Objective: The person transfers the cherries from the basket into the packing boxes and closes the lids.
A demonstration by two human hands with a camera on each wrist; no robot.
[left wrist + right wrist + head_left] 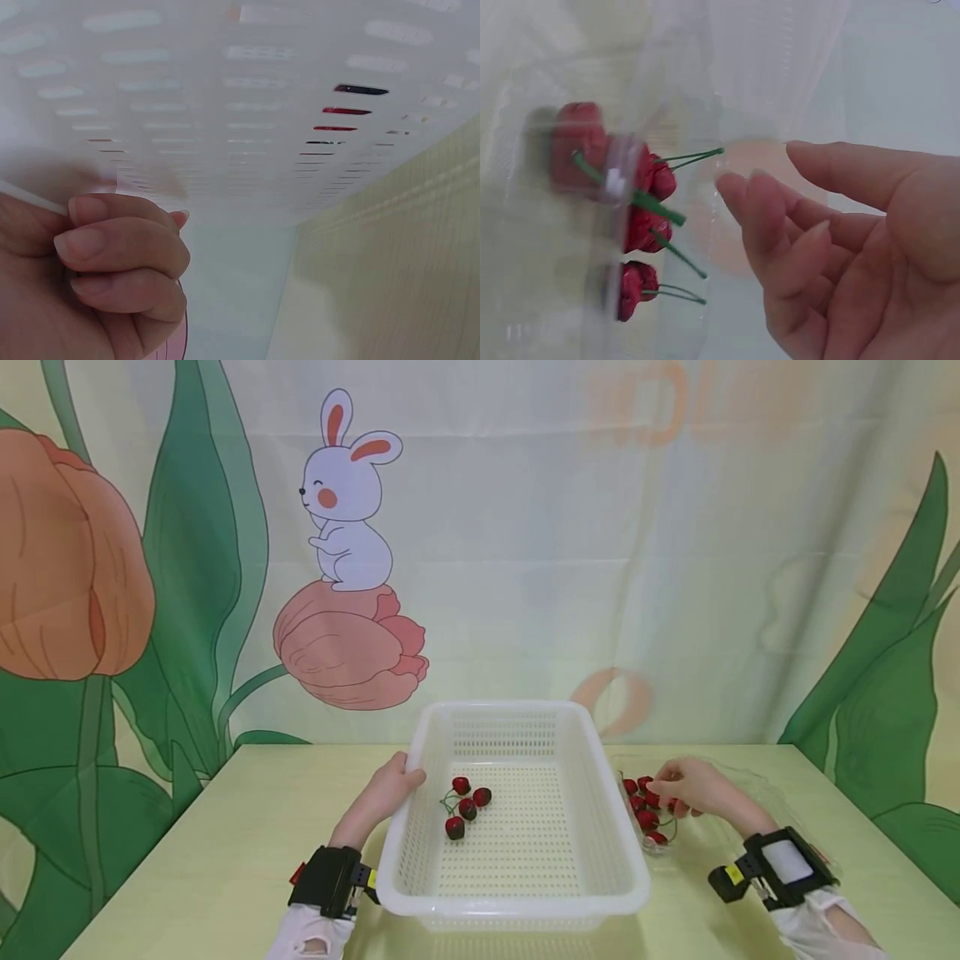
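Note:
A white perforated plastic basket (517,906) stands in the middle of the table. My left hand (392,787) grips its left rim, with the fingers curled over the edge in the left wrist view. Inside, toward the basket's left, lie several dark red cherries (467,809) with green stems. To the right of the basket, a clear plastic box (609,247) holds more red cherries (648,820) with stems. My right hand (693,785) hovers over these cherries. In the right wrist view its thumb and fingers are apart, and nothing is held between them.
The pale yellow table (225,852) extends on both sides of the basket. A curtain (510,568) printed with tulips and a white rabbit hangs right behind the table. The basket's right wall stands between the two groups of cherries.

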